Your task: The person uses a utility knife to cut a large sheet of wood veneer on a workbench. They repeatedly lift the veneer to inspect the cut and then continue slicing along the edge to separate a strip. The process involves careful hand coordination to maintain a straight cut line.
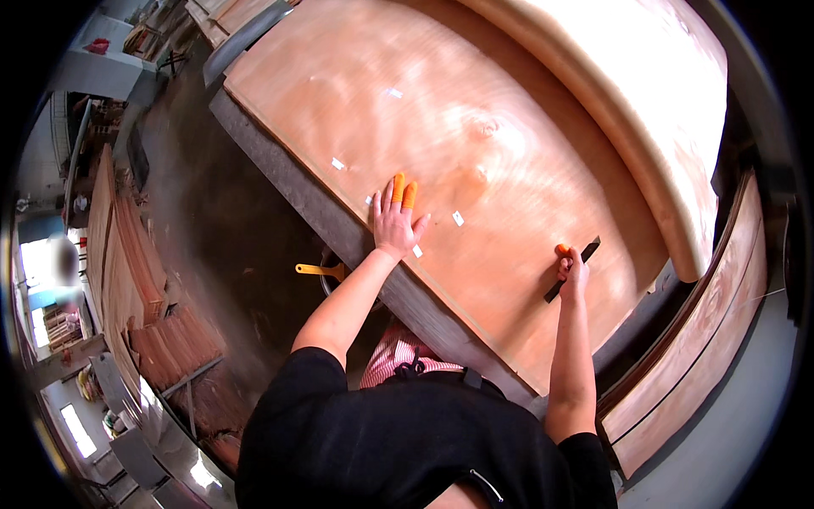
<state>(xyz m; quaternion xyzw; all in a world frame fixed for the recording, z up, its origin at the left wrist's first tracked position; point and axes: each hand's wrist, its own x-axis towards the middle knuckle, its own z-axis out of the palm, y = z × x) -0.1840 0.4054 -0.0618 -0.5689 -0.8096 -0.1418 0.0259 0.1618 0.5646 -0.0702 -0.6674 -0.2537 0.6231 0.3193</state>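
A broad sheet of light-brown wood veneer (pixel 339 110) lies on a grey-edged table in front of me. My left hand (pixel 395 225) rests flat on the sheet near its left edge, fingers spread, with orange covers on two fingertips. In my right hand (pixel 575 273) is a dark, slim knife (pixel 592 249) with a slanted tip, held over the right part of the sheet. An orange cover shows on a digit of that hand too. Small white patches (pixel 458 218) dot the sheet around my left hand. Whether the knife touches the veneer, I cannot tell.
Along the far right side runs a thick, curled-over veneer sheet (pixel 627 110). A yellow-handled tool (pixel 319 270) sticks out beside the table's left edge (pixel 297 191). More veneer stacks stand at the left (pixel 174 343) and right (pixel 695 348).
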